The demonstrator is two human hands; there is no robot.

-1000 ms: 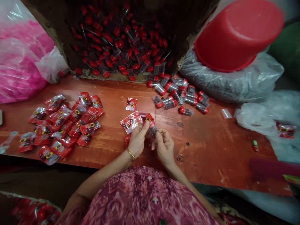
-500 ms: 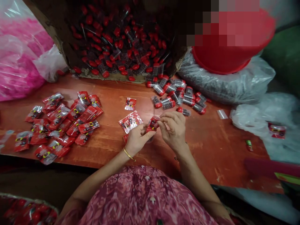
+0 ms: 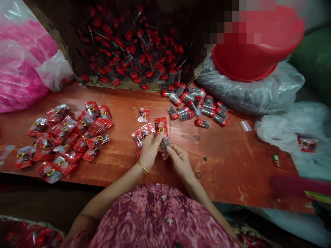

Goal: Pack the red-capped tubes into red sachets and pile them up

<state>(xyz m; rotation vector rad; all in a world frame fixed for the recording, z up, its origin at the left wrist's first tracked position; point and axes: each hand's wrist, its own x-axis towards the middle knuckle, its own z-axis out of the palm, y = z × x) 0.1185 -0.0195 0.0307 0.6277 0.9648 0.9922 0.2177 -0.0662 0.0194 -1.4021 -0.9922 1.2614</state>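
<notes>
A seated person works at a reddish wooden table (image 3: 232, 165), both hands raised just above its near edge. The left hand (image 3: 149, 150) pinches a small red printed packet (image 3: 160, 126) by its lower end, so the packet stands upright with its printed face to the camera. The right hand (image 3: 178, 159) closes its fingertips on a small clear tube of dark contents (image 3: 164, 143) pressed against the packet's bottom, apparently holding the two together; whether the tube is inside the packet cannot be told.

Everything else is sorted around that packet. To its left lies a heap of finished packets (image 3: 67, 136), spread flat on the table, with a few loose packets (image 3: 141, 133) just beside the left hand. Behind it, a cardboard box (image 3: 134, 44) lies on its side, mouth toward the worker, filled with red-capped clear tubes; a loose spill of tubes (image 3: 196, 106) sits at its mouth, within reach. To the packet's right, a red plastic basin (image 3: 256, 51) rests tilted on a clear sack of dark contents (image 3: 248, 93). Far left, a clear bag holds pink material (image 3: 20, 69).
</notes>
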